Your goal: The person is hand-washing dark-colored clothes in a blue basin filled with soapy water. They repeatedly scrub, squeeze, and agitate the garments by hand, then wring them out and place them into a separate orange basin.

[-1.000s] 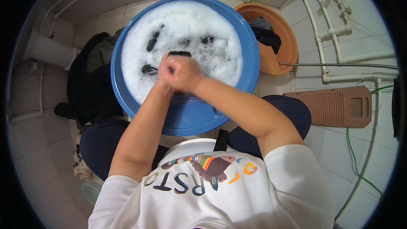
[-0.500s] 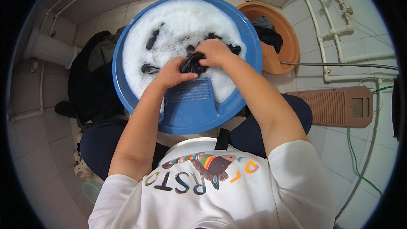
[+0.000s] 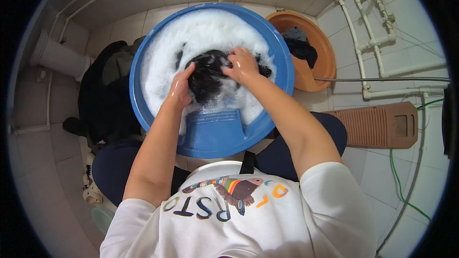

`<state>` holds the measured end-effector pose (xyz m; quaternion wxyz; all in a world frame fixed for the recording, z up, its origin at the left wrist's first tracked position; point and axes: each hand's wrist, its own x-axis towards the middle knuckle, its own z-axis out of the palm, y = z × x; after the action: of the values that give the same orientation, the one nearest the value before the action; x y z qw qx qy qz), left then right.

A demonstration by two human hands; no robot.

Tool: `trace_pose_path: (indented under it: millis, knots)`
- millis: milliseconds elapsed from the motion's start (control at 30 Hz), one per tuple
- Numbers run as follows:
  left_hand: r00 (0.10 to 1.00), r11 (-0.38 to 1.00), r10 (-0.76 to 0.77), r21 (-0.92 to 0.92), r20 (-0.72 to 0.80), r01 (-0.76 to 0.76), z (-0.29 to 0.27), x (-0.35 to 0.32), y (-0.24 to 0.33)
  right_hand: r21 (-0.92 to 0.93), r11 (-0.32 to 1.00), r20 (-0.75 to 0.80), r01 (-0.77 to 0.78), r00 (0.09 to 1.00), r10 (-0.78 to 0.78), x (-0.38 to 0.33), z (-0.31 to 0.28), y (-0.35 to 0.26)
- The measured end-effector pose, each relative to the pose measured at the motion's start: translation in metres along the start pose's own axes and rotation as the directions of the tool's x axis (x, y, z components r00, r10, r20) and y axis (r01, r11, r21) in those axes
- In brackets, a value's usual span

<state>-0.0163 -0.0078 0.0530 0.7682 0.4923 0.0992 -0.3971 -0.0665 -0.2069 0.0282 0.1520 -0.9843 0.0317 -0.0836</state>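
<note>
A wet black garment [image 3: 206, 77] lies bunched in the white suds of a large blue basin [image 3: 137, 74]. At its left edge is my left hand [image 3: 181, 86], closed on the cloth, with some fingers hidden under it. My right hand [image 3: 242, 66] grips its upper right side with bent fingers, foam on the skin. Just nearer to me a blue ribbed washboard [image 3: 213, 131] slopes into the water, its lower end hidden by suds. More dark cloth [image 3: 264, 68] shows through the foam to the right of my right hand.
An orange-brown basin [image 3: 326, 59] with dark clothes [image 3: 301, 50] stands behind on the right. A brown washboard [image 3: 377, 125] lies right of my knee. Dark clothes [image 3: 103, 100] are heaped on the left. White pipes [image 3: 356, 43] line the walls; a green hose [image 3: 399, 186] crosses the floor.
The black garment has gone from a tight bunch over the washboard to a wider spread in the suds beyond it. My hands have moved farther apart, the left one leftward.
</note>
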Motion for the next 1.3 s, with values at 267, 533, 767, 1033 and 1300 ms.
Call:
trace_pose_path:
  millis: [267, 533, 767, 1033, 1300]
  knots:
    - [0.968, 0.979, 0.172, -0.143, 0.185, -0.147, -0.039, 0.037, -0.043, 0.521, 0.768, -0.29, 0.373, 0.924, -0.251, -0.027, -0.025, -0.131]
    - [0.978, 0.985, 0.026, -0.159, -0.207, -0.06, 0.036, -0.011, -0.026, 0.496, 0.819, -0.118, -0.288, 0.912, 0.393, -0.003, -0.015, -0.075]
    - [0.967, 0.993, 0.047, -0.095, -0.252, -0.073, 0.026, -0.009, -0.024, 0.526, 0.843, -0.114, -0.116, 0.972, 0.205, -0.007, -0.008, -0.087]
    - [0.8, 0.056, 0.371, 0.849, 0.472, -0.526, -0.004, -0.01, -0.015, 0.815, 0.558, -0.329, -0.153, 0.67, 0.665, 0.031, -0.079, 0.021]
    - [0.987, -0.145, 0.1, 0.983, 0.129, -0.114, -0.021, -0.017, 0.032, 0.799, 0.551, -0.031, -0.242, 0.898, 0.439, 0.02, -0.077, 0.054]
